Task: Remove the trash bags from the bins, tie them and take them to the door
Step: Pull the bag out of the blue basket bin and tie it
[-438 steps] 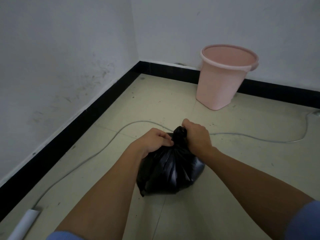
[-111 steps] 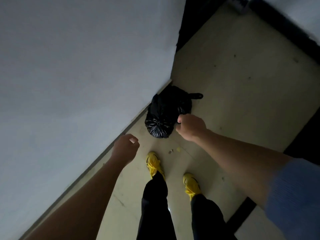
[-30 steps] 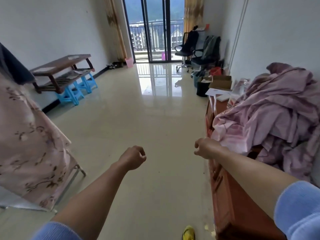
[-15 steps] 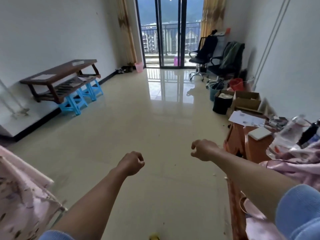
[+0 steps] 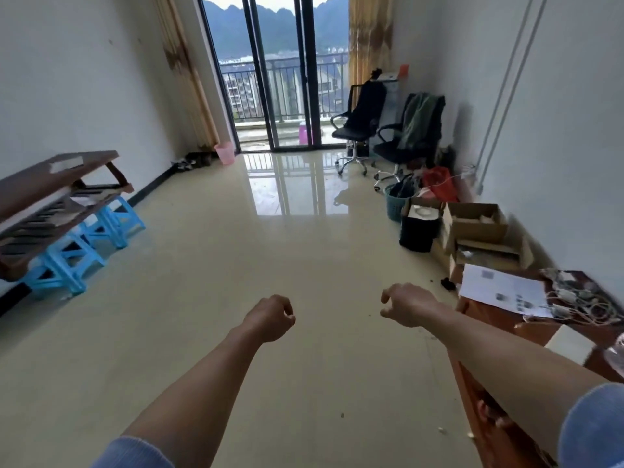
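Observation:
Both my hands hang empty over the shiny beige floor. My left hand (image 5: 271, 317) is curled into a loose fist with nothing in it. My right hand (image 5: 407, 305) is a little further right, fingers bent and slightly apart, holding nothing. No black trash bag is in view. A small pink bin (image 5: 225, 153) stands far off by the left curtain, next to the glass balcony door (image 5: 280, 72). A teal basket-like bin (image 5: 396, 202) with dark contents sits by the right wall.
A brown wooden bench (image 5: 50, 197) over blue stools (image 5: 84, 244) lines the left wall. Two black office chairs (image 5: 363, 119), a black bag, cardboard boxes (image 5: 476, 224) and a brown table (image 5: 540, 319) with papers and cables crowd the right side.
The tied black bag was set down in a dark corner and released. Since then I have turned and walked up the room; the pink cloth pile has passed out of view.

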Tool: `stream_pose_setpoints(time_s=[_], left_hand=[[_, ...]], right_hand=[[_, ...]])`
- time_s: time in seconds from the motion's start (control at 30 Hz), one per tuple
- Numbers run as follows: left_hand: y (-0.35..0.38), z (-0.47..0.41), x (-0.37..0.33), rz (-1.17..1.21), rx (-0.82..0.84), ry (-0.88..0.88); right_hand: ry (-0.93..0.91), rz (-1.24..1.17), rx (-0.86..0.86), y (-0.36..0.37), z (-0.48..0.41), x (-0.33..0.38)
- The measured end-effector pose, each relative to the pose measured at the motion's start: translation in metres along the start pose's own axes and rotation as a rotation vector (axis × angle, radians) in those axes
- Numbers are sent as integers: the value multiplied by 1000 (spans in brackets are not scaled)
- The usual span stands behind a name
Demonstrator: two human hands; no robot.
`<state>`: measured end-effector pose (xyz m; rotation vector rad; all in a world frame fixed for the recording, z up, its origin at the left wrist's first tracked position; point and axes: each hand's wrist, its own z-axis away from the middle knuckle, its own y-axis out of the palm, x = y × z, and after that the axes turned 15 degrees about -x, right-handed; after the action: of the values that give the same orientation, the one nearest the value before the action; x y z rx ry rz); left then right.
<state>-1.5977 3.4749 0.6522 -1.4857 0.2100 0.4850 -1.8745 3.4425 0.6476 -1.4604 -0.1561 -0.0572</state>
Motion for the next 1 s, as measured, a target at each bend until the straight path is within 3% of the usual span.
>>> stream_pose_setpoints(time_s=[0.4, 0.73, 1.0], left_hand=[[29, -349, -67, 11, 30, -21], [29, -637, -57, 52, 35, -95], [16, -905, -78, 92, 102, -53]], right_hand=[[82, -26, 80, -15, -368, -46], [-1, -19, 62, -31, -666, -15], [153, -51, 106, -40, -890, -14]])
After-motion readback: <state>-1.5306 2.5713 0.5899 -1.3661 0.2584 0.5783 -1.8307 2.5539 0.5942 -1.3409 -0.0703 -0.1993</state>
